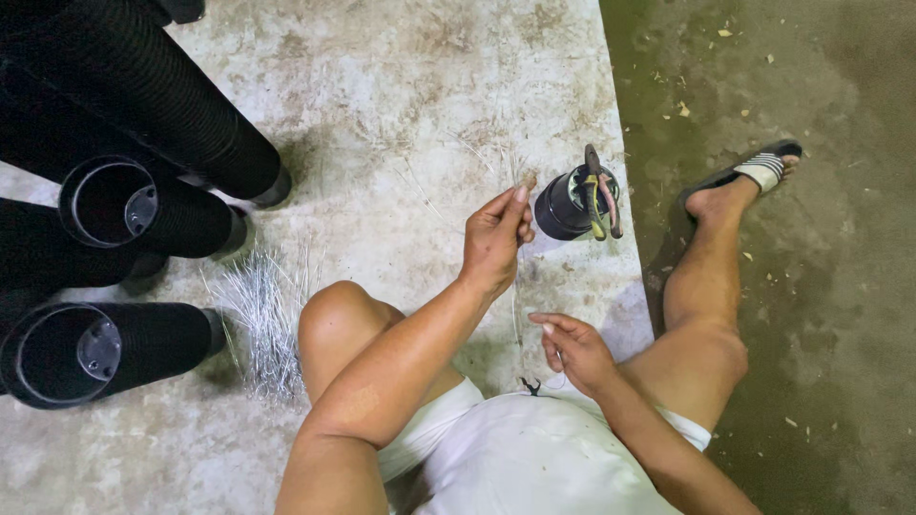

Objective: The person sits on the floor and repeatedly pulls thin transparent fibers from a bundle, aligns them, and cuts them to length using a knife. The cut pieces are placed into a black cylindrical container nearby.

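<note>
In the head view, the person is sitting low on a pale concrete floor (pixel 410 86), knees spread, and is stretching a thin wire (pixel 516 286) between both hands near the centre of the frame. The left hand (pixel 494 236) is rising above the knee with thumb and fingertips pinching closed on the wire's upper end, while the right hand (pixel 575 351) is sitting lower, just above the white shorts (pixel 534 458), with its fingers curling shut around the lower end. The wire itself is faint, running roughly vertically between the two pinches; its exact ends are too fine to make out. Just right of the left hand, a small black cylinder (pixel 563 205) is lying on the floor with a pair of pliers (pixel 601 191) resting across it, yellow and reddish handles pointing down. In the lower left, a loose bundle of cut wires (pixel 262 319) is spreading out beside the left knee, and black corrugated tubes (pixel 114 205) are stacking up along the left edge. A sandalled foot (pixel 749 181) is resting on the darker floor at the upper right. Handling so thin a strand well seems to call for keeping it taut between both pinches, holding near the ends so it is not kinking or slipping.
</note>
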